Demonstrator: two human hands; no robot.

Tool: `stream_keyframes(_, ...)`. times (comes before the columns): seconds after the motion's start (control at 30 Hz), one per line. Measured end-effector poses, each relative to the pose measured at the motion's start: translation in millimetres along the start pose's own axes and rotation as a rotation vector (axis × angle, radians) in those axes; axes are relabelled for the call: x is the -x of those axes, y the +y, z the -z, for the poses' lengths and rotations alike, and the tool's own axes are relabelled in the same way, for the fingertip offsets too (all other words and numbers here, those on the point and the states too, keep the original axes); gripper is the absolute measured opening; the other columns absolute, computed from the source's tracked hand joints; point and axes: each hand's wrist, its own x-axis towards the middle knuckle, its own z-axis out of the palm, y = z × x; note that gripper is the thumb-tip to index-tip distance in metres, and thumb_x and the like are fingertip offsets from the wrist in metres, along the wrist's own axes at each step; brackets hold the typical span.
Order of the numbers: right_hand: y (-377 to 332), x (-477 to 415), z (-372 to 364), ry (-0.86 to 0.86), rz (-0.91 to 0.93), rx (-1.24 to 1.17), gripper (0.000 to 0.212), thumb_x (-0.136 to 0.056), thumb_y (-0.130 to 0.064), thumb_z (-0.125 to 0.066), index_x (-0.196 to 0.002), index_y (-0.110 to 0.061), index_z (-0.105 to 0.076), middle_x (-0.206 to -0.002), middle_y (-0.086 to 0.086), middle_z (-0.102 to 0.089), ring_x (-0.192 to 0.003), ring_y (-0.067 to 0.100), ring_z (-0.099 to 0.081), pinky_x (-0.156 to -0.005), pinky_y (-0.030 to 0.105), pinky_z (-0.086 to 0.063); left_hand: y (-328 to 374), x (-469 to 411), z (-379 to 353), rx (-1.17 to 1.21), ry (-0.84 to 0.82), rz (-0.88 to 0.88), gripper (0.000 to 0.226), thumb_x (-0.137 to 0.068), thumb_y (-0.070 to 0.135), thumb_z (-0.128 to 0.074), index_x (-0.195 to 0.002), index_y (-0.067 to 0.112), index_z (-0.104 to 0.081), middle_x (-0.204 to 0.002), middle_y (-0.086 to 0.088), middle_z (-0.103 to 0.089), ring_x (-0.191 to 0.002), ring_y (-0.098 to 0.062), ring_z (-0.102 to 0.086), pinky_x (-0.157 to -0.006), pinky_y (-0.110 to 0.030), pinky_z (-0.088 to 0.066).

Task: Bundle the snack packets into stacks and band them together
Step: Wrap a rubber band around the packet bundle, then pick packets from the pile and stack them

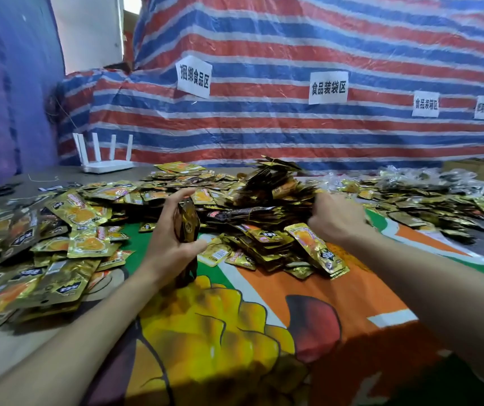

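My left hand (173,238) grips a small upright stack of gold snack packets (186,222), thumb on the near side and fingers curled over the top. My right hand (336,216) reaches into the loose heap of gold and orange packets (267,238) in the middle of the table, its fingers curled among them; whether it holds one is hidden. A taller mound of banded bundles (275,186) rises just behind and left of the right hand. More loose packets (59,250) lie spread to the left.
A bright printed cloth (234,317) covers the near table. A white router (106,164) stands at the back left. A striped tarpaulin (293,121) with paper signs hangs behind. Further packets and clear bags (428,197) lie at the right.
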Motion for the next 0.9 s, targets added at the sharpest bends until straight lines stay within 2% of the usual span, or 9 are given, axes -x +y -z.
stream_keyframes(0.1,45.0,-5.8,-3.7,-0.019,-0.122,0.125,0.018,-0.088,-0.010,-0.059,-0.075,-0.015,-0.048,-0.073,0.005,-0.055,-0.073,0.030,-0.059,-0.067,0.037,-0.046,-2.3,-0.9,1.5,0.014,0.004,0.009,0.079,-0.062,0.009,-0.068,-0.134,0.030,-0.045,-0.103,0.002,-0.051,-0.067,-0.001,-0.050,-0.059,-0.016,-0.045)
stream_keyframes(0.17,65.4,-6.1,-11.7,-0.066,-0.196,0.181,0.015,-0.089,-0.013,-0.058,-0.079,-0.017,-0.048,-0.075,0.003,-0.053,-0.070,0.026,-0.055,-0.066,0.035,-0.043,-4.2,-1.5,2.3,0.031,0.007,0.040,0.078,-0.062,0.009,-0.068,-0.132,0.035,-0.046,-0.093,-0.007,-0.050,-0.063,-0.009,-0.049,-0.055,-0.030,-0.045)
stream_keyframes(0.23,78.4,-4.6,-20.0,-0.127,-0.252,0.208,0.012,-0.091,-0.017,-0.057,-0.082,-0.018,-0.048,-0.078,0.002,-0.054,-0.066,0.020,-0.050,-0.067,0.034,-0.039,-6.4,-2.6,2.9,0.046,0.007,0.074,0.078,-0.062,0.009,-0.068,-0.130,0.040,-0.047,-0.089,-0.011,-0.050,-0.061,-0.017,-0.049,-0.053,-0.038,-0.044)
stream_keyframes(0.4,84.3,-7.6,-23.2,-0.076,-0.288,0.150,0.014,-0.089,-0.012,-0.058,-0.079,-0.014,-0.048,-0.078,0.006,-0.056,-0.069,0.026,-0.053,-0.066,0.035,-0.038,-10.7,-4.5,4.2,0.070,0.000,0.106,0.076,-0.063,0.008,-0.067,-0.126,0.045,-0.048,-0.081,-0.010,-0.048,-0.059,-0.011,-0.049,-0.050,-0.027,-0.044)
stream_keyframes(0.57,83.4,-19.7,-7.3,0.002,-0.302,0.109,0.022,-0.089,-0.006,-0.059,-0.074,-0.011,-0.044,-0.072,0.008,-0.053,-0.061,0.024,-0.049,-0.052,0.029,-0.031,-12.3,-5.2,4.5,0.070,0.007,0.115,0.074,-0.063,0.010,-0.067,-0.124,0.048,-0.049,-0.085,-0.006,-0.051,-0.064,-0.010,-0.051,-0.055,-0.025,-0.046)
stream_keyframes(0.67,82.0,-23.6,2.2,0.018,-0.306,0.078,0.022,-0.085,-0.003,-0.059,-0.074,-0.012,-0.042,-0.074,0.010,-0.052,-0.063,0.025,-0.049,-0.059,0.033,-0.037,-11.7,-5.5,4.3,0.073,0.008,0.114,0.073,-0.063,0.011,-0.067,-0.122,0.051,-0.049,-0.086,-0.006,-0.050,-0.064,-0.012,-0.051,-0.056,-0.024,-0.046)
stream_keyframes(0.8,75.5,-29.4,9.8,0.062,-0.294,0.010,0.010,-0.083,-0.006,-0.062,-0.078,-0.006,-0.053,-0.078,0.013,-0.060,-0.070,0.030,-0.059,-0.061,0.034,-0.043,-11.7,-5.6,4.9,0.091,0.016,0.114,0.073,-0.062,0.010,-0.067,-0.121,0.050,-0.050,-0.086,-0.009,-0.050,-0.062,-0.009,-0.052,-0.053,-0.022,-0.046)
stream_keyframes(0.9,66.1,-35.2,12.3,0.071,-0.255,-0.025,0.005,-0.086,-0.007,-0.062,-0.086,-0.005,-0.058,-0.082,0.014,-0.061,-0.078,0.033,-0.062,-0.070,0.040,-0.051,-11.5,-5.9,5.3,0.094,0.019,0.125,0.072,-0.062,0.010,-0.067,-0.123,0.045,-0.049,-0.084,-0.014,-0.049,-0.061,-0.008,-0.051,-0.052,-0.021,-0.046)
